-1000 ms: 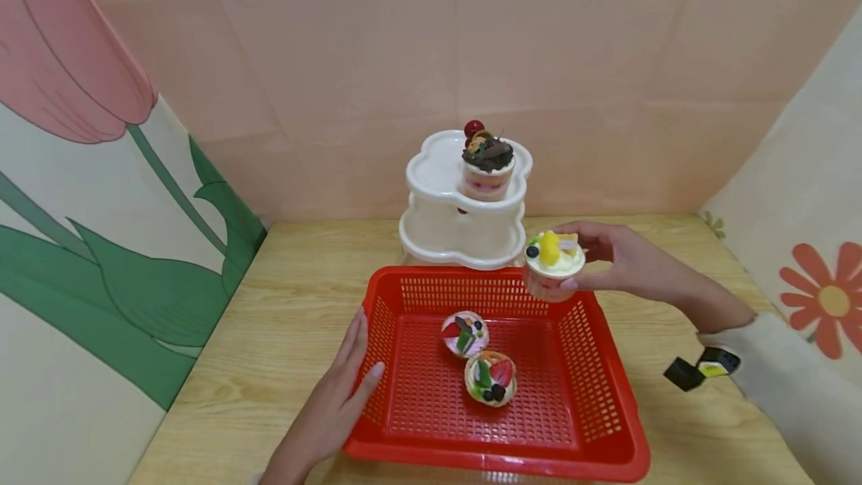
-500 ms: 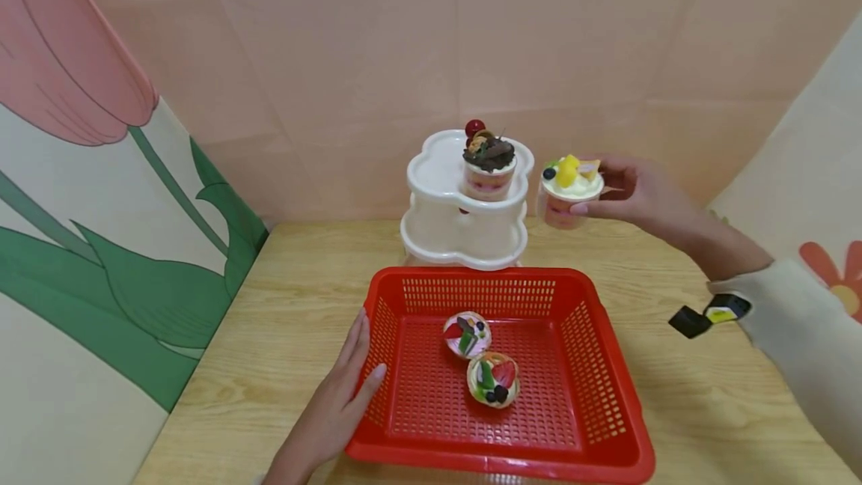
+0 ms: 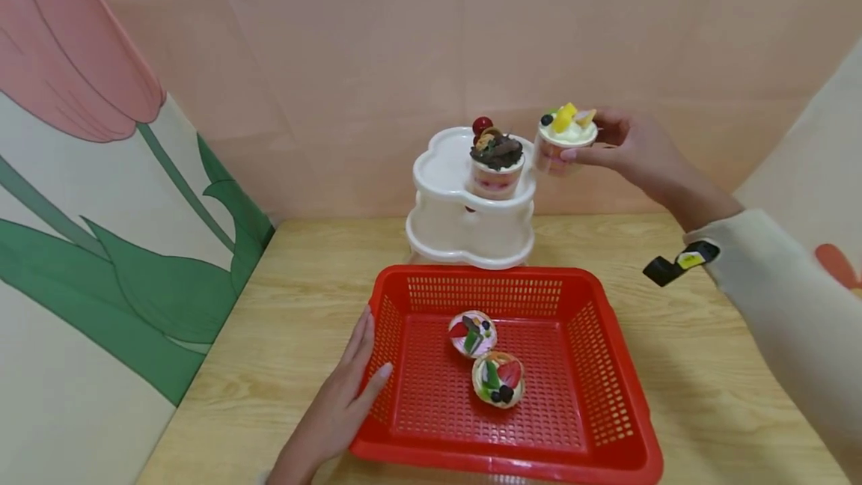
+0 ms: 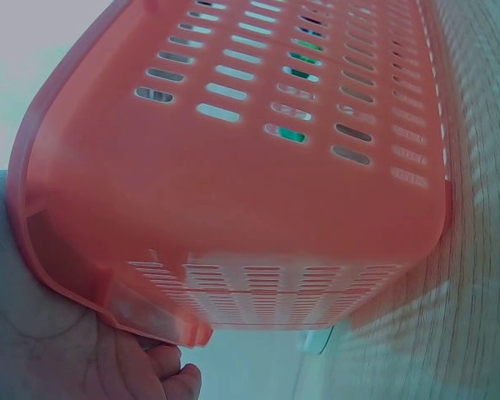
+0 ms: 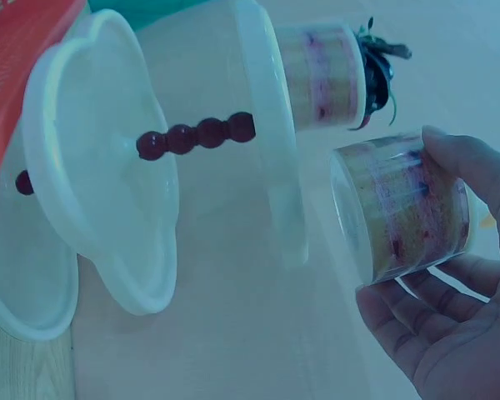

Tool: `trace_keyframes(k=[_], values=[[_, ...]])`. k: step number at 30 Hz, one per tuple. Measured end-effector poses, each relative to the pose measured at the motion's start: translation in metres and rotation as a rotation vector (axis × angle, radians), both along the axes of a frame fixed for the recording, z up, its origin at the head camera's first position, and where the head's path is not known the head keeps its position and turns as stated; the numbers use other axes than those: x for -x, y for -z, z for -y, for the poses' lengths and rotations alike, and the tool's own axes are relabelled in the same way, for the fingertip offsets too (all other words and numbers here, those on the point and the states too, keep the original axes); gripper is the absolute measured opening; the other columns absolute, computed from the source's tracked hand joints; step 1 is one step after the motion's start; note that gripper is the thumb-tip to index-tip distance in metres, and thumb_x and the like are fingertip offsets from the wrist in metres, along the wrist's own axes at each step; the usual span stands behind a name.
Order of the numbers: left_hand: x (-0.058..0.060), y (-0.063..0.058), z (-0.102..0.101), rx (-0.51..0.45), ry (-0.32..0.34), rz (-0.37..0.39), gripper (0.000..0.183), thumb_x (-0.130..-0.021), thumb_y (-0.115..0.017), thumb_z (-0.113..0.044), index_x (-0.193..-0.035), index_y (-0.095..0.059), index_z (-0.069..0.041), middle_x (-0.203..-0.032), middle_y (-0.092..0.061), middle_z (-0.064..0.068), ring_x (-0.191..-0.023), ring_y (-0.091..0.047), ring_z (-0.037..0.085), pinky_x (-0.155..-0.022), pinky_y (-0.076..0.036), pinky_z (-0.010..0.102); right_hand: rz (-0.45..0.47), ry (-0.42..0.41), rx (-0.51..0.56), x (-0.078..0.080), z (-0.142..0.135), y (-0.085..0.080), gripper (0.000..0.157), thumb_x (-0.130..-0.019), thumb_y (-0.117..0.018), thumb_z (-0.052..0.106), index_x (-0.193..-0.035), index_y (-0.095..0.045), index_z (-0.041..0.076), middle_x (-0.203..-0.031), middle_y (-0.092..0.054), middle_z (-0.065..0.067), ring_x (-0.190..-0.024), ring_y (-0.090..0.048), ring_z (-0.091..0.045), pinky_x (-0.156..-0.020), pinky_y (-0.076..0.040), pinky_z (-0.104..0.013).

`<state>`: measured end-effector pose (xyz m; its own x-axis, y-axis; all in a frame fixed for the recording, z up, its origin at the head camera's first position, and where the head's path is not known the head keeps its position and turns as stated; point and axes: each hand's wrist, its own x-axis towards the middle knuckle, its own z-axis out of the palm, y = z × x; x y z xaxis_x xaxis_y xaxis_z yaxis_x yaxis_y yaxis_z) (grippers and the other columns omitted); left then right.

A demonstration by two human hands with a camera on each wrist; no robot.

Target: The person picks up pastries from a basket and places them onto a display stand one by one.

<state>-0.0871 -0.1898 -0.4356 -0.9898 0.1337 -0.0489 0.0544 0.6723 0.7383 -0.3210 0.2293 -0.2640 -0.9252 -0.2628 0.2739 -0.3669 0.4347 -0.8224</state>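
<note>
Aloft, right fingers round cup.

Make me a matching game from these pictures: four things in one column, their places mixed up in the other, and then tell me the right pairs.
Things
1. Chocolate-topped cup
2. Yellow-topped cup
3. Dessert nearest the person
4. Left grip

Places
A. Inside the red basket
B. At the basket's left side
C. On the white stand's top tier
D. Held in the right grip

Right pairs: 1-C, 2-D, 3-A, 4-B
</note>
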Motion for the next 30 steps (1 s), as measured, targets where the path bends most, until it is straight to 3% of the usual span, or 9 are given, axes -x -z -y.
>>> trace_keyframes(k=[6,13,23,30], values=[[0.000,-0.002,0.000,-0.005,0.005,-0.024,0.078,-0.102,-0.039,-0.066,-0.163,-0.001,-0.036,-0.165,0.007,-0.029,-0.152,-0.008,0.007,-0.119,-0.027,0.052,-0.001,-0.006,-0.038,0.016,0.012,-0.006,0.051,-0.087,-0.083,0.032,-0.130,-0.065,0.012,-0.117,-0.069,0.001,-0.101,-0.065,-0.015,-0.082,-0.051,-0.013],[0.000,-0.002,0.000,-0.007,0.001,-0.001,0.078,-0.101,-0.039,-0.067,-0.163,-0.001,-0.037,-0.164,0.007,-0.030,-0.152,-0.008,0.006,-0.119,-0.027,0.052,0.030,-0.005,-0.056,0.029,0.022,-0.002,0.056,-0.085,-0.085,0.032,-0.132,-0.064,0.009,-0.116,-0.070,0.002,-0.100,-0.067,-0.011,-0.083,-0.051,-0.014],[-0.001,-0.002,0.001,-0.012,0.004,-0.009,0.078,-0.101,-0.039,-0.066,-0.163,-0.001,-0.036,-0.164,0.007,-0.029,-0.152,-0.007,0.005,-0.119,-0.026,0.051,0.097,0.013,-0.118,0.041,0.036,-0.004,0.067,-0.082,-0.085,0.043,-0.138,-0.062,0.013,-0.124,-0.069,0.000,-0.109,-0.065,-0.013,-0.106,-0.048,-0.045],[-0.002,-0.002,0.001,-0.011,-0.001,-0.004,0.078,-0.101,-0.039,-0.066,-0.163,-0.002,-0.036,-0.164,0.007,-0.030,-0.152,-0.006,0.005,-0.119,-0.026,0.051,0.103,0.008,-0.154,0.044,0.043,-0.008,0.068,-0.082,-0.084,0.047,-0.136,-0.063,0.010,-0.126,-0.068,-0.004,-0.115,-0.063,-0.018,-0.106,-0.047,-0.045]])
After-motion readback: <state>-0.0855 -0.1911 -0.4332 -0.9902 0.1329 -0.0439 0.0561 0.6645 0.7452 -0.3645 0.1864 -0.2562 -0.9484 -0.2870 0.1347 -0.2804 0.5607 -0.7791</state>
